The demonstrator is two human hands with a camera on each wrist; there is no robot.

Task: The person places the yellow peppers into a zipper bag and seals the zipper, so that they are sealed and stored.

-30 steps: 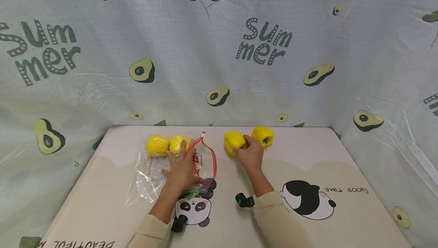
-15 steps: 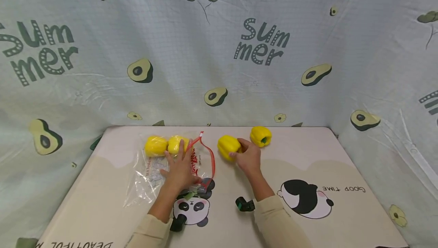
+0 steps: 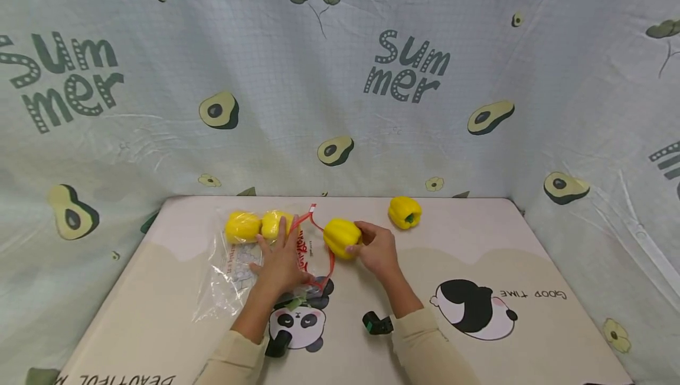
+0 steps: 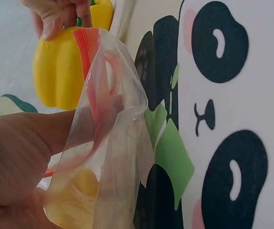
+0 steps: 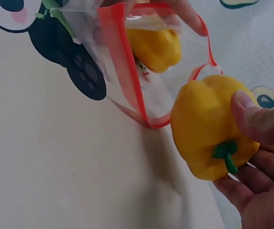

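Observation:
My right hand [image 3: 379, 249] grips a yellow bell pepper [image 3: 339, 237] at its stem end, thumb on one side and fingers on the other. The pepper overlaps the red-rimmed mouth of a clear plastic zip bag [image 3: 216, 293] in the head view. With fingers spread, my left hand [image 3: 280, 264] holds that mouth apart; in the left wrist view its thumb [image 4: 75, 126] shows through the film. Inside the bag lie two yellow bell peppers [image 3: 243, 227]. In the right wrist view the gripped pepper's green stem [image 5: 228, 155] faces the palm, and the red rim [image 5: 131, 67] gapes beside it.
Another yellow bell pepper [image 3: 405, 212] lies on the table [image 3: 478, 249] near the back edge, right of the right hand. Behind the table hangs a curtain [image 3: 287, 90] printed with avocados. Black wrist devices [image 3: 378, 323] sit at both cuffs.
My right hand has carried the gripped bell pepper leftward and slightly nearer, from beside the other loose pepper to the bag's mouth. The left hand and bag stay in place.

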